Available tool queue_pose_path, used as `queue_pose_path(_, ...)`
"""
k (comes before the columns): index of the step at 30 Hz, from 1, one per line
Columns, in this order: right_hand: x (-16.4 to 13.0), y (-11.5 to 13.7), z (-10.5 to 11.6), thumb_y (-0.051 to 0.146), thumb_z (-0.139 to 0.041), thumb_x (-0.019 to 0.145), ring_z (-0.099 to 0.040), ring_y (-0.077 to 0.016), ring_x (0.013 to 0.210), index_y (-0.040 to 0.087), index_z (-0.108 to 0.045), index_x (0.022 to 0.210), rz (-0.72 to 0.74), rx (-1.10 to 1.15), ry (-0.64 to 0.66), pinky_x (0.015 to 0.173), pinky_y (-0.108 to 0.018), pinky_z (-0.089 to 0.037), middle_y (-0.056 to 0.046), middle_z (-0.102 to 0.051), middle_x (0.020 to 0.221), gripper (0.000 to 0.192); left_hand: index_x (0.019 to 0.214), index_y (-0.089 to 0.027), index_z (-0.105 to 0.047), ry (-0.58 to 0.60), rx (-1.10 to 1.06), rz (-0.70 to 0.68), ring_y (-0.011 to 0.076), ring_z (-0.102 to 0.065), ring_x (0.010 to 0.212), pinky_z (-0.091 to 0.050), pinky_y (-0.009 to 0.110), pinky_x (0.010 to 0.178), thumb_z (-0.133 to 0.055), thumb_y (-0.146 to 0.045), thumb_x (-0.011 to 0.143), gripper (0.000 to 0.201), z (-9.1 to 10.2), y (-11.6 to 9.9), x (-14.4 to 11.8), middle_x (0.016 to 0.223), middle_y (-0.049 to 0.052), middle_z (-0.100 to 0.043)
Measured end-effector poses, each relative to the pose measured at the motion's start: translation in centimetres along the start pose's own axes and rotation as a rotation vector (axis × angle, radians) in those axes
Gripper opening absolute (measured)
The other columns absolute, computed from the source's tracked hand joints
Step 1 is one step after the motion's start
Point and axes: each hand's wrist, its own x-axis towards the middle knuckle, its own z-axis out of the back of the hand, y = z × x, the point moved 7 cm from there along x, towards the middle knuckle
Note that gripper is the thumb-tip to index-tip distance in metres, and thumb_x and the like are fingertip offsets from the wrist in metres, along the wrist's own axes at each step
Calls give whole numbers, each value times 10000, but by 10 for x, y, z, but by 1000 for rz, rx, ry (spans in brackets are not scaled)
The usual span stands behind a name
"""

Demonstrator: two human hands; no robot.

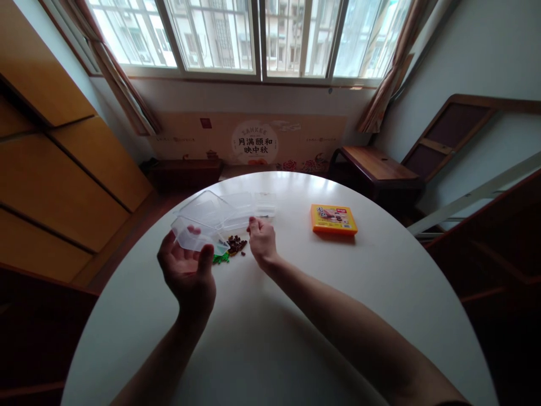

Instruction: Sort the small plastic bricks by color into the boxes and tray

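My left hand (188, 268) grips a clear plastic box (196, 234), tilted above the table, with the thumb at its near side and the fingers under it. Below the box lie a small heap of dark brown pieces (236, 244) and some bright green pieces (221, 258). To their right is my right hand (262, 241), closed in a fist with the thumb on top; whatever it may hold is hidden. Behind both hands sits another clear plastic container (243, 204), partly covered by the held box.
An orange-and-yellow box (333, 220) with a printed label lies to the right on the round white table (262, 338). Beyond the table stand a wooden side table (376, 163) and a printed panel (291, 138) under the window. Wooden cabinets (63, 186) are at the left.
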Motion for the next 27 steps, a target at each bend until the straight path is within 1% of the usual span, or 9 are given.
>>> queue_pose_path(3,13,4,-16,305,-497,924,-513,-157,695,218,-513,649,227,-482,17,685,-262,-399,-7,-577,698,289,1266,-235,-430,5,27,15,250,-563,1181,-463,446,1007,-764,-349,743,631,1,4,-1,1243,116,-577)
queue_pose_path(7,17,-9,-35,205,-470,918,-522,-189,850,230,-573,788,274,-675,161,844,-316,-389,-47,-627,915,167,1263,-239,-430,-8,2,21,245,-574,1159,-469,443,994,-762,-350,744,626,4,8,-1,1242,114,-572)
queue_pose_path(10,15,-12,-42,121,-479,872,-511,-189,923,233,-599,848,301,-603,231,913,-318,-371,-40,-619,951,166,1253,-239,-442,-17,-36,49,232,-581,1143,-470,427,989,-761,-325,745,606,7,13,-1,1239,112,-573)
queue_pose_path(13,13,-9,-39,83,-488,840,-528,-173,887,235,-620,844,282,-458,232,930,-312,-368,-9,-614,840,202,1255,-237,-438,-16,-26,72,228,-584,1133,-474,421,980,-744,-339,761,590,7,17,-2,1235,113,-571)
queue_pose_path(17,11,-9,-28,112,-517,831,-560,-129,733,232,-645,876,156,-152,237,814,-260,-420,35,-625,729,181,1272,-234,-417,-22,12,84,233,-582,1136,-459,437,999,-717,-383,781,595,9,20,-3,1244,124,-557)
queue_pose_path(20,13,-9,-16,141,-508,841,-604,-110,779,209,-643,888,59,119,206,793,-228,-433,25,-677,768,158,1282,-237,-401,-30,18,97,232,-585,1135,-449,446,1013,-699,-403,794,595,10,23,-2,1242,125,-555)
queue_pose_path(22,13,-8,-2,166,-492,853,-620,-100,809,196,-632,893,-5,260,117,808,-219,-439,18,-684,773,148,1283,-241,-397,-37,9,109,230,-589,1131,-443,451,1020,-692,-406,799,590,11,25,-3,1239,122,-557)
queue_pose_path(25,5,3,14,210,-560,816,-626,-98,774,180,-624,916,-12,328,61,752,-211,-470,14,-664,786,123,1293,-251,-392,-28,-19,138,230,-590,1137,-438,452,1027,-685,-401,808,586,9,28,-6,1245,119,-557)
queue_pose_path(27,-6,12,13,246,-653,750,-617,-97,667,178,-615,976,6,291,173,627,-206,-482,17,-646,802,239,1314,-265,-379,13,-47,175,240,-588,1145,-462,447,1002,-676,-407,817,597,4,30,-10,1261,124,-551)
